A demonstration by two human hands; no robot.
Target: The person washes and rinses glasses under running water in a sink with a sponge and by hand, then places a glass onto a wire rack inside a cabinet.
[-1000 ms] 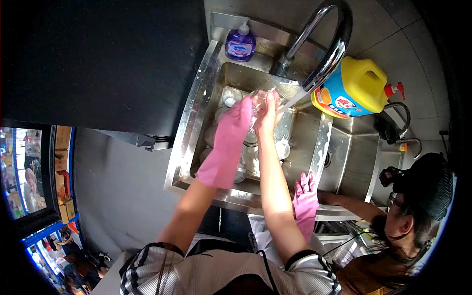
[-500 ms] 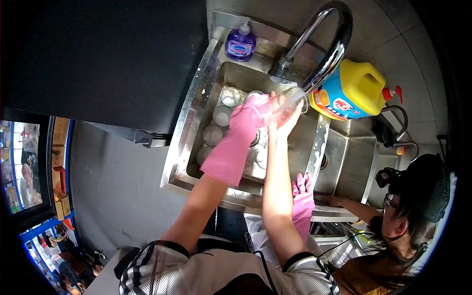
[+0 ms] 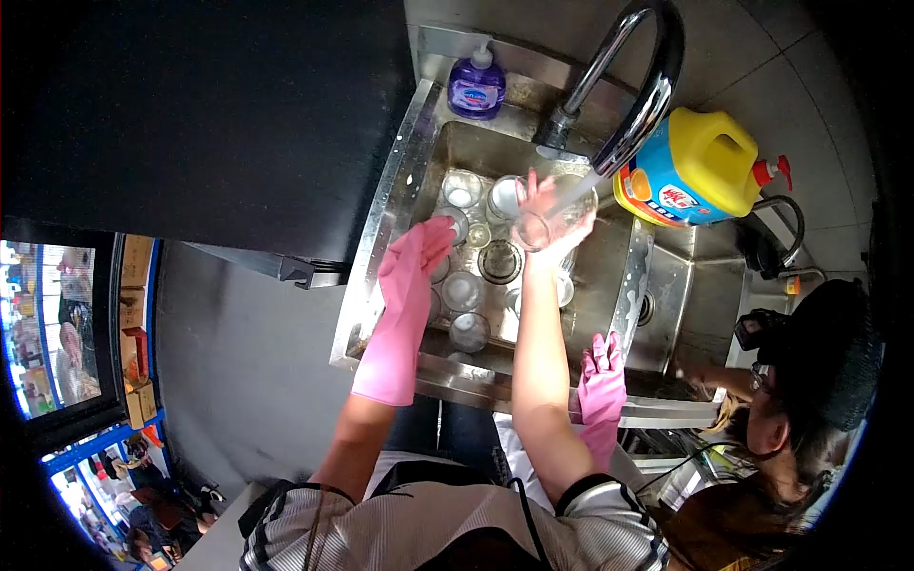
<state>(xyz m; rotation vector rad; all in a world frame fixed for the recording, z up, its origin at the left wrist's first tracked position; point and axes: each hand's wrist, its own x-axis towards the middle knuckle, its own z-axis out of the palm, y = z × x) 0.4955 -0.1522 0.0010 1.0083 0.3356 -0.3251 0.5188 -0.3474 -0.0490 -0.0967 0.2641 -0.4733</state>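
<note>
My left hand [image 3: 419,255], in a pink rubber glove, is at the left side of the steel sink, its fingers on a small clear glass [image 3: 457,226]. My bare right hand [image 3: 557,228] holds a larger clear glass [image 3: 577,198] under the water running from the faucet [image 3: 657,90]. Its fingers show partly through the glass. Several more glasses stand on the sink floor, among them one at the lower middle [image 3: 468,331] and one near the back [image 3: 506,198]. A round drain [image 3: 500,261] lies between my hands.
A purple soap bottle [image 3: 477,88] is on the sink's back ledge. A large yellow and blue detergent jug [image 3: 700,167] stands right of the faucet. A pink glove [image 3: 602,390] hangs over the front edge. Another person [image 3: 804,400] is by the second basin [image 3: 700,305] at right.
My gloved left hand has left the glass under the water and moved left onto another glass. My right hand keeps its glass in the stream.
</note>
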